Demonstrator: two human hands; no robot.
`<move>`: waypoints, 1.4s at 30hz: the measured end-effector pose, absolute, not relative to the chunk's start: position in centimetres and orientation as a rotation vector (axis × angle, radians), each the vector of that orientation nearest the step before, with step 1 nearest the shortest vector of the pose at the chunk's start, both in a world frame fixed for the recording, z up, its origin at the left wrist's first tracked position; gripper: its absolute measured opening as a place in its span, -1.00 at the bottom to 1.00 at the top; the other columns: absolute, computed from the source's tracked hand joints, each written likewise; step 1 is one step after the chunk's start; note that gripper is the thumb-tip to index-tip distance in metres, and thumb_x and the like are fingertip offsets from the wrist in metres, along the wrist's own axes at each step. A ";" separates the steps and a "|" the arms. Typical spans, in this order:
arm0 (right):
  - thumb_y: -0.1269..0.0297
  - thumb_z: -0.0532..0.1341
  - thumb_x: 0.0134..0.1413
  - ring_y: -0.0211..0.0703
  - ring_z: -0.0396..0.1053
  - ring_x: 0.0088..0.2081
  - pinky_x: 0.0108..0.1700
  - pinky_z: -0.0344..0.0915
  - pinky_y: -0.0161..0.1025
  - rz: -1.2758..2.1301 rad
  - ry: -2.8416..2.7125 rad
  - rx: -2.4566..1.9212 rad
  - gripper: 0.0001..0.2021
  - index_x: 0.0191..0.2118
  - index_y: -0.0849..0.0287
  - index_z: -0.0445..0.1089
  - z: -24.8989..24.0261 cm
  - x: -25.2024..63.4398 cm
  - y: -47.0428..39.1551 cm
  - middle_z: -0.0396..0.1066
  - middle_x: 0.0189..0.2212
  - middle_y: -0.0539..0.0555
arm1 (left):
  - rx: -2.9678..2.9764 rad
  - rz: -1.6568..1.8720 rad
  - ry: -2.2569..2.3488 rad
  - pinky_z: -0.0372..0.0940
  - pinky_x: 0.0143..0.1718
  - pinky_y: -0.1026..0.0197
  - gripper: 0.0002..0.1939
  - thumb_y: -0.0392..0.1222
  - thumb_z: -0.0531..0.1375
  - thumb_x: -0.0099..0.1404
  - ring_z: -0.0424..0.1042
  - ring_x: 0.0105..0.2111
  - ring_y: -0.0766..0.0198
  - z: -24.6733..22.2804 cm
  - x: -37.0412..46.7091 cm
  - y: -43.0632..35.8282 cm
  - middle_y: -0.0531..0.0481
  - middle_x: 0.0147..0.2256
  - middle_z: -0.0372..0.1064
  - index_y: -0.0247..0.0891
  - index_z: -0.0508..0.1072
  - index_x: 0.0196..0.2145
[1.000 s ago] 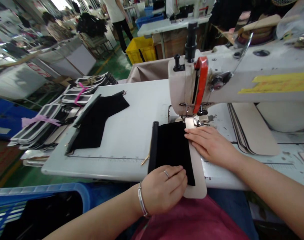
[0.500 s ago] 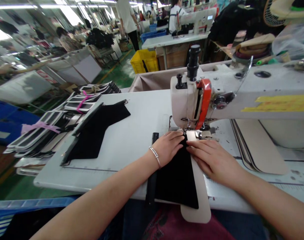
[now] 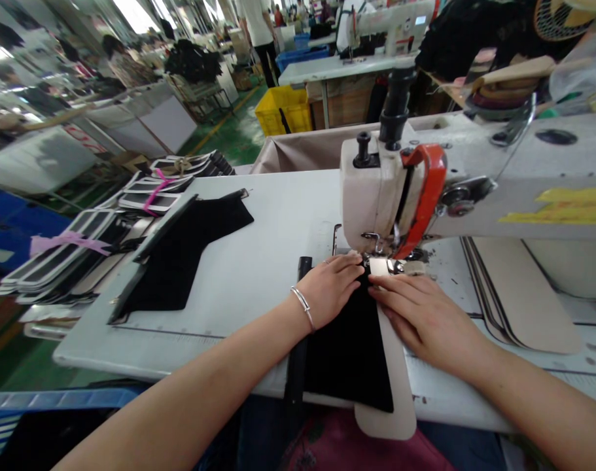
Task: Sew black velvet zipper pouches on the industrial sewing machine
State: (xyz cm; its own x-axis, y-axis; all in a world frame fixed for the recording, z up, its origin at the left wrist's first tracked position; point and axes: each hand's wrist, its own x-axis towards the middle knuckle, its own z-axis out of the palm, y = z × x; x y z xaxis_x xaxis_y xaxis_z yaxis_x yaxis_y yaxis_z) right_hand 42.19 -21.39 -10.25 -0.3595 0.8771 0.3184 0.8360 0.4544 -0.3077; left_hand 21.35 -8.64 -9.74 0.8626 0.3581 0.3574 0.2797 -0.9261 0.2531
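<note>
Black fabric (image 3: 349, 366) lies over a beige panel (image 3: 400, 399), their far end at a sewing machine (image 3: 369, 203).
Nearest, the panel's rounded end overhangs the white surface (image 3: 278, 222), likely because its other end must sit beneath the machine; the right hand (image 3: 420, 314) lies on the panel's bare margin, its grip flat with fingers outstretched, seemingly steadying that edge, and the left hand (image 3: 330, 288) rests on the fabric, its grip likewise laid flat, presumably so the cloth stays smooth; to the right, more beige panels (image 3: 528, 301) lie stacked, apparently for easy reach, while leftward another black piece (image 3: 175, 255) lies flat, tied bundles (image 3: 76, 255) sit beside the surface, ribbons probably holding each stack together, and a yellow crate (image 3: 284, 112) stands farther back.
</note>
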 end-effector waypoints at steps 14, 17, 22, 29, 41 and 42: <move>0.38 0.09 0.36 0.07 0.34 0.18 0.14 0.33 0.14 0.096 -2.262 -1.460 -0.59 0.27 0.10 0.30 -10.6 42.3 -20.9 0.36 0.23 0.18 | 2.889 0.582 0.505 0.30 0.28 0.02 -0.77 -0.32 0.07 0.51 0.39 0.18 0.15 -10.1 22.0 -7.8 -0.19 0.06 0.48 -0.39 0.47 0.02; 0.37 0.08 0.37 0.06 0.34 0.19 0.15 0.35 0.16 0.104 -2.246 -1.478 -0.58 0.29 0.10 0.29 -10.3 42.3 -21.2 0.36 0.23 0.18 | 2.910 0.542 0.531 0.27 0.30 -0.03 -0.74 -0.35 0.07 0.50 0.36 0.22 0.13 -9.9 21.8 -7.9 -0.21 0.09 0.46 -0.41 0.46 0.05; 0.31 0.14 0.35 0.03 0.38 0.17 0.16 0.41 0.11 0.152 -2.200 -1.483 -0.64 0.21 0.11 0.37 -9.8 41.2 -25.8 0.41 0.18 0.17 | 2.820 0.404 0.289 0.24 0.32 -0.08 -0.70 -0.10 0.17 0.49 0.31 0.26 0.07 -8.3 18.4 -13.2 -0.19 0.17 0.42 -0.32 0.47 0.06; 0.43 0.13 0.32 -0.01 0.36 0.20 0.20 0.39 0.08 0.188 -2.139 -1.438 -0.59 0.24 0.09 0.35 -11.2 40.0 -31.2 0.43 0.18 0.13 | 2.795 0.596 0.179 0.35 0.21 0.10 -0.81 -0.31 0.13 0.49 0.45 0.09 0.23 -8.3 15.8 -18.5 -0.08 0.03 0.52 -0.25 0.51 -0.03; 0.52 0.02 0.29 -0.06 0.37 0.19 0.13 0.42 -0.01 0.186 -2.272 -1.378 -0.48 0.30 0.10 0.28 -10.7 38.8 -31.1 0.37 0.24 0.12 | 2.737 0.570 0.197 0.38 0.16 0.16 -0.81 -0.29 0.11 0.48 0.50 0.00 0.26 -7.6 16.4 -17.6 -0.10 -0.02 0.54 -0.28 0.51 -0.06; 0.52 0.02 0.27 -0.06 0.37 0.19 0.13 0.43 -0.02 0.183 -2.281 -1.355 -0.47 0.31 0.10 0.28 -10.5 38.7 -31.1 0.37 0.24 0.12 | 2.734 0.540 0.237 0.37 0.19 0.13 -0.78 -0.27 0.10 0.49 0.48 0.03 0.24 -7.6 16.7 -17.2 -0.13 0.01 0.53 -0.29 0.50 -0.01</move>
